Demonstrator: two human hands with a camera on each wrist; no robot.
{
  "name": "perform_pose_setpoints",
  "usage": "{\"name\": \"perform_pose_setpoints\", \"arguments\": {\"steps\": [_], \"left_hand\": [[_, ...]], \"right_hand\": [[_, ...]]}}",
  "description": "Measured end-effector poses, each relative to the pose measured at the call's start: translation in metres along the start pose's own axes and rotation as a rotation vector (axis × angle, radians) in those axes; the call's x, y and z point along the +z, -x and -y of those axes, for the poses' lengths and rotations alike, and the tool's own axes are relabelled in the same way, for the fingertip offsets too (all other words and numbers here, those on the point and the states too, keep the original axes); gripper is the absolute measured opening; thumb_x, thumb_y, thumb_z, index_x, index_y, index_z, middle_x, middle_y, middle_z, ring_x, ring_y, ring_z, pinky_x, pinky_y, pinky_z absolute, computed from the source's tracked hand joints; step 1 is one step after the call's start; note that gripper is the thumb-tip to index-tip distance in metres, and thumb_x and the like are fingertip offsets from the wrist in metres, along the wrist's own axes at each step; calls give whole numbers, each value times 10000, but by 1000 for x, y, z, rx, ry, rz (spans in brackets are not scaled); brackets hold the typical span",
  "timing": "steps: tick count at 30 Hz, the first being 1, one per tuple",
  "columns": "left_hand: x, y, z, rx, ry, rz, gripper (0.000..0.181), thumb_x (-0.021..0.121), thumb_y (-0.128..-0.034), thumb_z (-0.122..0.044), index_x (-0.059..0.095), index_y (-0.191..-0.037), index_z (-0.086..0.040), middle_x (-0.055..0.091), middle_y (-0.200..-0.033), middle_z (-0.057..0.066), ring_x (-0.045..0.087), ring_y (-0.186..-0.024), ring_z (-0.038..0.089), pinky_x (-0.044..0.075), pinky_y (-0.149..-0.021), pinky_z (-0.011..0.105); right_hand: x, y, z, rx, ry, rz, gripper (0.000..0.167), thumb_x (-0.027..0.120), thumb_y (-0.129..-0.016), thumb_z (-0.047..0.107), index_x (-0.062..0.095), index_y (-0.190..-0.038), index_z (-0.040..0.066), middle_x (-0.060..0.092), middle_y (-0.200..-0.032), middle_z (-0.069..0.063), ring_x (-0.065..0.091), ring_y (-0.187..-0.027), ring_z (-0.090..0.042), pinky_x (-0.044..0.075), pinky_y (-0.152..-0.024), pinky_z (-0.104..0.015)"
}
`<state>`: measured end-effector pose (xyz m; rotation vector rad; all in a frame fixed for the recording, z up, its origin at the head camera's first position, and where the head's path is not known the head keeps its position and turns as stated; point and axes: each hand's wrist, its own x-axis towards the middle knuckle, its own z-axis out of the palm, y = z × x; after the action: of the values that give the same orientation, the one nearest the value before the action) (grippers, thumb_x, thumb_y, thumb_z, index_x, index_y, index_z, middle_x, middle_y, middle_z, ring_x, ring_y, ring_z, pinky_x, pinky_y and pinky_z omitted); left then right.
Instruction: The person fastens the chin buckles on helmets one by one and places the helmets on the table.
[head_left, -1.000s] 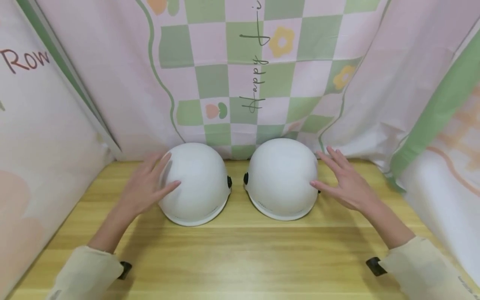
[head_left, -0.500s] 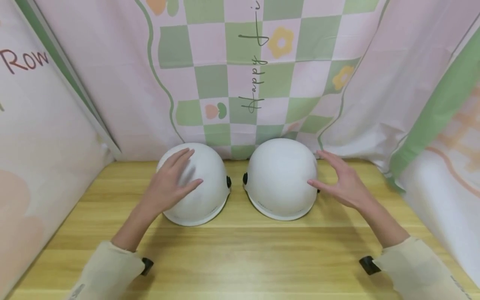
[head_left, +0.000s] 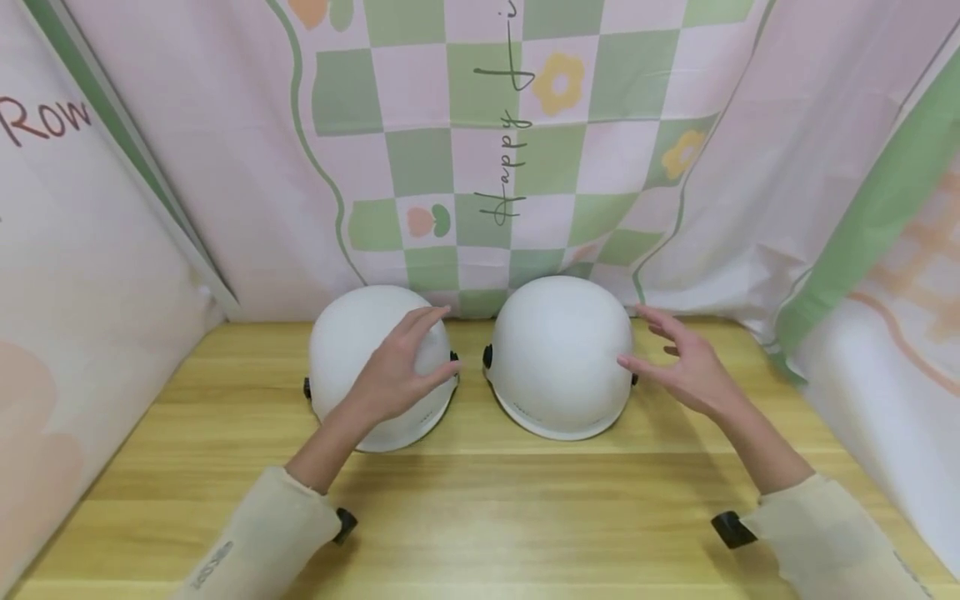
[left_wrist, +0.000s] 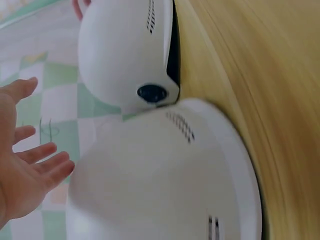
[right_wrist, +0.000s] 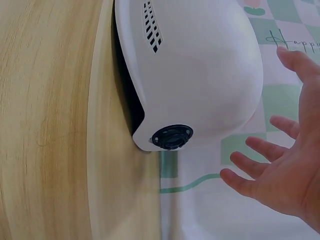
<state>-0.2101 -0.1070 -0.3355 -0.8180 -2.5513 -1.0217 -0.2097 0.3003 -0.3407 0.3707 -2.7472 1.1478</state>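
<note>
Two white helmets rest side by side on the table, domes up. Over the left helmet (head_left: 348,342) hovers my left hand (head_left: 393,375), its fingers spread and pointing at the gap between the helmets; it holds nothing. In the left wrist view that hand (left_wrist: 25,165) is beside the near helmet (left_wrist: 160,175), with the other helmet (left_wrist: 120,50) beyond. My right hand (head_left: 686,367) is at the right side of the right helmet (head_left: 558,358), fingers apart. The right wrist view shows a gap between this hand (right_wrist: 290,165) and the helmet (right_wrist: 200,70), which has a black round fitting (right_wrist: 172,136).
The wooden table (head_left: 480,517) extends in front of the helmets. Just behind them hangs a checkered curtain (head_left: 517,158) with flowers and writing. Fabric walls stand at the left (head_left: 90,275) and right (head_left: 892,350). Black straps or devices (head_left: 732,529) show at both sleeves.
My left hand has moved right, from the left helmet's outer side across its dome towards the gap. My right hand has stayed nearly in place. Both helmets rest where they were.
</note>
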Motion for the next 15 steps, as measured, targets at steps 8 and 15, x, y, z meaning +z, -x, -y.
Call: {"name": "perform_pose_setpoints", "arguments": {"steps": [8, 15], "left_hand": [[28, -14, -8, -101, 126, 100, 749, 748, -972, -349, 411, -1576, -61, 444, -1583, 136, 413, -1462, 332, 362, -1179, 536], [57, -19, -8, -257, 308, 200, 769, 691, -1007, -364, 320, -1619, -85, 391, -1605, 195, 479, -1378, 417, 449, -1087, 573]], "right_hand": [[-2, 0, -5, 61, -94, 30, 873, 722, -986, 314, 208, -1656, 94, 271, -1636, -301, 327, -1440, -562, 351, -1075, -741], [1, 0, -13, 144, -181, 97, 871, 613, -1036, 393, 81, -1678, 145, 160, -1649, -342, 287, -1434, -612, 322, -1041, -800]]}}
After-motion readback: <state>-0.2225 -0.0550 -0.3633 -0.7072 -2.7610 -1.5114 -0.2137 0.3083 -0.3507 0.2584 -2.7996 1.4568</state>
